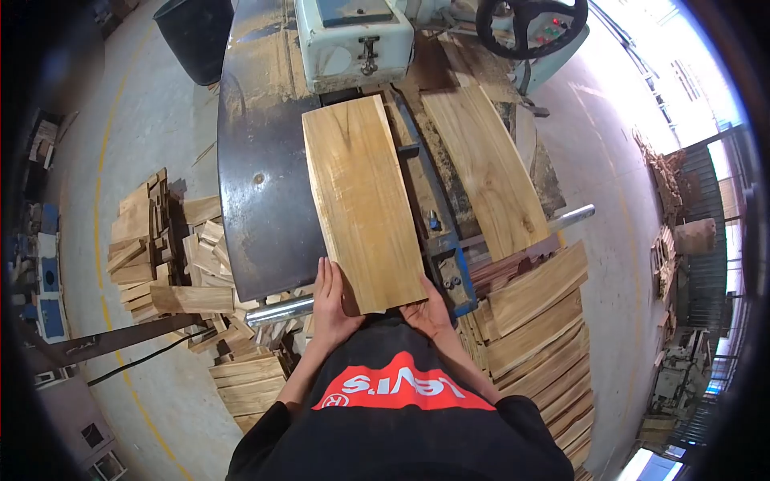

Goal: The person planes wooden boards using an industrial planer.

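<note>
A wide wooden board [365,200] lies lengthwise in front of me on a machine table [261,216], its far end close to the pale machine housing [361,52]. My left hand [327,309] presses against the board's near left edge, fingers together and pointing forward. At the near right corner my right hand [431,311] grips the same board, with the thumb up along the side and some fingers hidden below it. Along the board's right side runs a blue-edged guide rail [433,184].
A second board [485,168] lies right of the rail. Stacked planks [541,329] are at my right, and offcuts [152,248] pile up at left. A metal bar [281,310] crosses the table's front. A black handwheel [521,32] and dark bin [195,40] stand farther back.
</note>
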The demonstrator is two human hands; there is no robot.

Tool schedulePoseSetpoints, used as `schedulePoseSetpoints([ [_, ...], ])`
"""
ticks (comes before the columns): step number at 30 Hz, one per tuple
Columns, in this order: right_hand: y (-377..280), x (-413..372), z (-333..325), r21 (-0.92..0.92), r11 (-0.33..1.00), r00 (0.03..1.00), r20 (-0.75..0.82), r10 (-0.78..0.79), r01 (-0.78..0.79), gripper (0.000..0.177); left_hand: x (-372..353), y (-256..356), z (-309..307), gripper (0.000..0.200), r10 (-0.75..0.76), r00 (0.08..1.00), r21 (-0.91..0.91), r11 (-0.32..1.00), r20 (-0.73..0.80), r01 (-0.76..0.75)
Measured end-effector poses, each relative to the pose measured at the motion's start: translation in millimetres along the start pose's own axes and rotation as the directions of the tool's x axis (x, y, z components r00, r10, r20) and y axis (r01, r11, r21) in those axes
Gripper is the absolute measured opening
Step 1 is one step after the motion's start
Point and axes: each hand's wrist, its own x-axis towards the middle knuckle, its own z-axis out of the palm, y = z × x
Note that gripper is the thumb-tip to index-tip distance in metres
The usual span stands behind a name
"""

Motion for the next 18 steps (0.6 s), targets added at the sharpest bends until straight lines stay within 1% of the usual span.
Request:
schedulePoseSetpoints([
  [1,2,4,3,-0.046,0.999,0.999,-0.047,-0.001,-0.001,0.041,4,-6,0,0.126,0.032,0.999,0.084,0.996,0.005,-0.032],
  [2,4,10,5,-0.076,0.997,0.998,-0.056,-0.008,0.004,0.041,5,-14,0,0.126,0.061,0.998,0.169,0.984,0.019,-0.064],
  [3,6,14,6,-0.100,0.995,0.998,-0.064,-0.018,0.011,0.042,10,-20,0,0.128,0.089,0.996,0.183,0.979,0.028,-0.093],
  [4,7,18,7,-0.124,0.992,0.997,-0.073,-0.029,0.020,0.042,9,-23,0,0.129,0.084,0.996,0.193,0.978,0.004,-0.083],
  [6,7,22,5,-0.233,0.972,0.995,-0.076,-0.062,0.043,0.043,8,-24,0,0.131,0.078,0.996,0.208,0.976,-0.047,-0.067],
  [7,5,27,6,-0.286,0.957,0.994,-0.073,-0.081,0.057,0.043,11,-27,-1,0.137,0.049,0.996,0.214,0.976,-0.070,-0.033],
  [10,8,33,12,-0.403,0.912,0.982,-0.129,-0.136,0.074,0.048,18,-31,-5,0.142,0.099,0.995,0.171,0.981,-0.021,-0.094],
  [13,6,24,25,-0.495,0.867,0.957,-0.276,-0.089,-0.062,0.054,22,-39,-5,0.145,0.121,0.993,0.165,0.979,-0.011,-0.118],
  [16,4,15,35,-0.548,0.830,0.953,-0.293,-0.074,-0.104,0.061,37,-37,-8,0.144,0.158,0.987,0.185,0.970,0.006,-0.157],
  [17,7,12,44,-0.583,0.805,0.929,-0.347,-0.125,-0.110,0.059,41,-37,-5,0.145,0.164,0.986,0.182,0.970,0.004,-0.162],
  [18,9,12,45,-0.619,0.766,0.926,-0.366,-0.089,-0.171,0.058,45,-35,-4,0.146,0.168,0.986,0.176,0.970,0.003,-0.166],
])
